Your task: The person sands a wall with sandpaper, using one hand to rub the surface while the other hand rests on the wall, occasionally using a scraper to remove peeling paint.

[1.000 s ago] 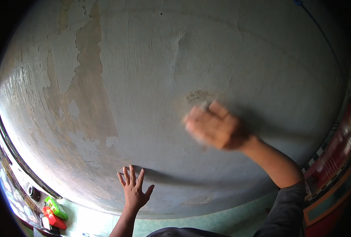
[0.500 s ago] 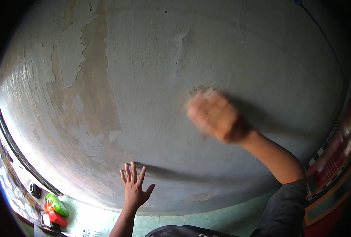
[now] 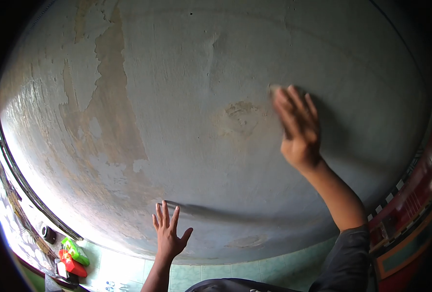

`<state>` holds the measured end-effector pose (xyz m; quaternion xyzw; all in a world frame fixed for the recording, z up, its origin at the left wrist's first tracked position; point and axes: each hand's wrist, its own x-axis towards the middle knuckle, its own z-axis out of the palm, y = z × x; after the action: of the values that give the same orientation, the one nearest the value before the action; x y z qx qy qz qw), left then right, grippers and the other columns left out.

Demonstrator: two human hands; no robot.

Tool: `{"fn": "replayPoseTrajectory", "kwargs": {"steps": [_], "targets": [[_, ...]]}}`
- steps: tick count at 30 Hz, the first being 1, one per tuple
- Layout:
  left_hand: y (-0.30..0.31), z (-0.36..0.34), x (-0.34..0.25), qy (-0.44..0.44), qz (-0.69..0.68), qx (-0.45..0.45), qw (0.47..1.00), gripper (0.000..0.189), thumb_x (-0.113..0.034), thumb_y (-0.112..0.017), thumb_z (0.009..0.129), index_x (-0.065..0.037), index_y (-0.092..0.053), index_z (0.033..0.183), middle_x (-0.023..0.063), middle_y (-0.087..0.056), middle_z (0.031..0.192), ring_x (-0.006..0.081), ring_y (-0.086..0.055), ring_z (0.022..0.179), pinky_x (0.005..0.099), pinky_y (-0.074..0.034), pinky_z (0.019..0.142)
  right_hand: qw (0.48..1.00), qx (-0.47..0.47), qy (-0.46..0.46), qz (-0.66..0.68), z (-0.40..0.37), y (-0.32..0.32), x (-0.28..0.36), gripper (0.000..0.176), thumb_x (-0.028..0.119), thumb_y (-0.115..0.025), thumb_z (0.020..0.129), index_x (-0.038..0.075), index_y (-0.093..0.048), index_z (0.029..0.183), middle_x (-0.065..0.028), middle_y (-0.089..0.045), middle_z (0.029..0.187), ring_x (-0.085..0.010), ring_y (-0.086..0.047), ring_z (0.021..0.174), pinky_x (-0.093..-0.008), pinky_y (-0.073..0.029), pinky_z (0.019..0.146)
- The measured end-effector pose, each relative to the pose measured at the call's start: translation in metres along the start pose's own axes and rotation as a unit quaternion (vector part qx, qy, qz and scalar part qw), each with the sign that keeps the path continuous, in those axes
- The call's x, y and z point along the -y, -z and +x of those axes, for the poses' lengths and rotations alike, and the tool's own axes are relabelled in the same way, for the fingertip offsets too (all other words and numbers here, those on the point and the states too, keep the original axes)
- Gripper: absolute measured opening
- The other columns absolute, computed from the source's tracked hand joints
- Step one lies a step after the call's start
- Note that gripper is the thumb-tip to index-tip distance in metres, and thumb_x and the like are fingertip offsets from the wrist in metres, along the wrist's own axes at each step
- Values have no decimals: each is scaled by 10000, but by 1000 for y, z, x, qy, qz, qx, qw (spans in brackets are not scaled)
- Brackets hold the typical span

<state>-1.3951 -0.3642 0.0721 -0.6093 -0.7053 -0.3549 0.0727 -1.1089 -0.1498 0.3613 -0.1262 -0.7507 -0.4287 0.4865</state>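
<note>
A large grey wall [image 3: 191, 155] with peeling paint fills most of the view. Low on it, my left hand [image 3: 168, 238] rests with fingers spread and fingertips against the surface. My right hand [image 3: 301, 131] is higher up and to the right, fingers stretched upward and close together, slightly blurred. A small pale edge [image 3: 275, 89] shows at its fingertips; most of it is hidden and I cannot make out what it is. Left of that hand is a rough, scraped patch [image 3: 243, 114] of bare brownish wall. A broad strip of peeled paint [image 3: 111, 68] runs down the left part.
Green floor tiles [image 3: 216, 271] lie along the wall's foot. At lower left are a green packet [image 3: 75, 250], a red bag [image 3: 72, 264] and a dark round object [image 3: 47, 233]. Dark red furniture [image 3: 410, 207] stands at the right. A dark cord [image 3: 396, 29] hangs at upper right.
My right hand has moved right and slightly up, uncovering the rough patch. My left hand stays on the wall; the view has shifted slightly.
</note>
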Motion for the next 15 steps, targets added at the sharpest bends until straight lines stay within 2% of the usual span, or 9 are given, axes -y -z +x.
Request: {"fn": "replayPoseTrajectory", "kwargs": {"steps": [1, 4, 5, 6, 8, 11, 12, 14, 15], "targets": [[-2, -1, -4, 5, -2, 0, 1000, 940, -272, -857, 780, -182, -369, 1578, 260, -98, 1692, 496, -53, 1557, 677, -126, 1190, 992, -19, 50, 118, -15, -15, 8, 330, 54, -603, 966, 84, -634, 1293, -87, -676, 1355, -263, -601, 1320, -565, -369, 1167], [-7, -4, -15, 10, -13, -7, 1000, 948, -266, -855, 781, -183, -357, 1584, 261, -93, 1692, 499, -58, 1555, 677, -149, 1184, 937, 131, 202, 255, -64, -18, 40, 453, -30, -643, 876, 68, -618, 1317, -96, -665, 1372, -279, -576, 1349, -560, -396, 1136], [-9, -4, -18, 10, -19, -11, 1000, 950, -264, -854, 782, -183, -354, 1586, 261, -92, 1692, 500, -59, 1555, 678, -156, 1181, 951, 92, 202, 216, -67, -17, 24, 462, -11, -645, 884, 70, -618, 1339, -109, -660, 1375, -284, -540, 1385, -560, -385, 1141], [-11, -4, -21, 11, -19, -11, 1000, 951, -260, -853, 783, -182, -351, 1587, 262, -92, 1692, 499, -60, 1555, 678, -160, 1180, 978, 63, 131, 151, -63, -8, 3, 427, 39, -627, 923, 77, -614, 1348, -108, -657, 1380, -283, -538, 1386, -562, -375, 1150], [-19, -8, -31, 18, -24, -12, 999, 953, -252, -852, 784, -181, -346, 1588, 263, -91, 1691, 499, -63, 1555, 677, -168, 1179, 1000, 7, -9, 19, -54, 15, -35, 370, 138, -592, 1001, 90, -606, 1368, -106, -650, 1388, -282, -534, 1389, -566, -355, 1168], [-24, -11, -48, 53, -50, -1, 997, 959, -237, -853, 781, -177, -342, 1590, 272, -81, 1689, 503, -64, 1553, 680, -166, 1177, 991, 24, 9, 134, -87, 9, -31, 384, 147, -590, 1011, 118, -596, 1394, -100, -642, 1398, -297, -519, 1400, -565, -326, 1189], [-24, -10, -54, 49, -46, -8, 998, 965, -231, -855, 779, -178, -338, 1592, 276, -78, 1688, 506, -65, 1552, 683, -165, 1176, 972, 90, 139, 166, -99, 8, -21, 435, 76, -622, 964, 132, -600, 1395, -84, -623, 1423, -314, -507, 1409, -549, -372, 1155], [-21, -7, -60, 35, -31, -27, 999, 978, -220, -858, 773, -178, -329, 1595, 283, -71, 1686, 511, -67, 1549, 687, -164, 1174, 945, 130, 198, 226, -107, 11, -20, 500, -4, -639, 918, 148, -605, 1393, -85, -606, 1447, -324, -489, 1422, -519, -384, 1159], [-19, -3, -62, 32, -13, -36, 999, 1001, -209, -867, 760, -180, -322, 1598, 290, -66, 1683, 515, -60, 1549, 691, -164, 1172, 966, 97, 156, 182, -101, 11, -36, 512, -15, -639, 915, 146, -601, 1399, -87, -602, 1451, -326, -486, 1424, -507, -379, 1170]]}}
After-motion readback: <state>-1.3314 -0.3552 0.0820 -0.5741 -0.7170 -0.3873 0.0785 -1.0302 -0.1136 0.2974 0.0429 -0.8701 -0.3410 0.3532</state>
